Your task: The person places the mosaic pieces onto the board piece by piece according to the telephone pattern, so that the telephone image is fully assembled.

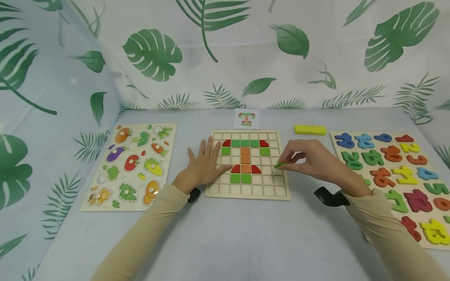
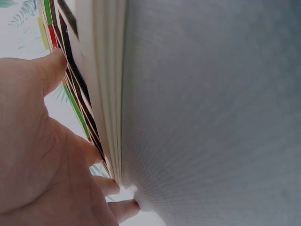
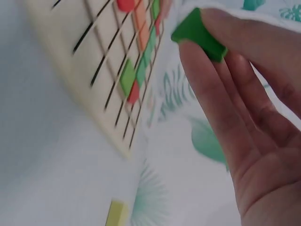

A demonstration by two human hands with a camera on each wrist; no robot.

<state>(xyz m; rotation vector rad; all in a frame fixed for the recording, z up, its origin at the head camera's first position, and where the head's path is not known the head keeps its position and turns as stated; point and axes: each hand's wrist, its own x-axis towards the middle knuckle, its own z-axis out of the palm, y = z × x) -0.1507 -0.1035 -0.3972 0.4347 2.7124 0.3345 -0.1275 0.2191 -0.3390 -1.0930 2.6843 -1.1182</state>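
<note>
A wooden grid board (image 1: 270, 191) lies in the middle, with green squares, orange squares and red quarter-round tiles set in a T-like shape. My left hand (image 1: 202, 166) rests on its left edge, fingers spread and straight, thumb reaching toward the lower red tile (image 1: 236, 169). Over the board's right side, my right hand (image 1: 306, 158) pinches a green square tile (image 3: 200, 35) between thumb and fingertip. In the head view that tile shows nearly edge-on. Two green squares (image 1: 240, 178) form the bottom row of the pattern.
Behind the board lies a small pattern card (image 1: 247, 119), with a yellow block (image 1: 309, 130) to its right. A vegetable puzzle board (image 1: 140, 183) lies at the left, a number puzzle board (image 1: 372, 136) at the right. Leaf-printed cloth (image 1: 232, 58) stands behind the table.
</note>
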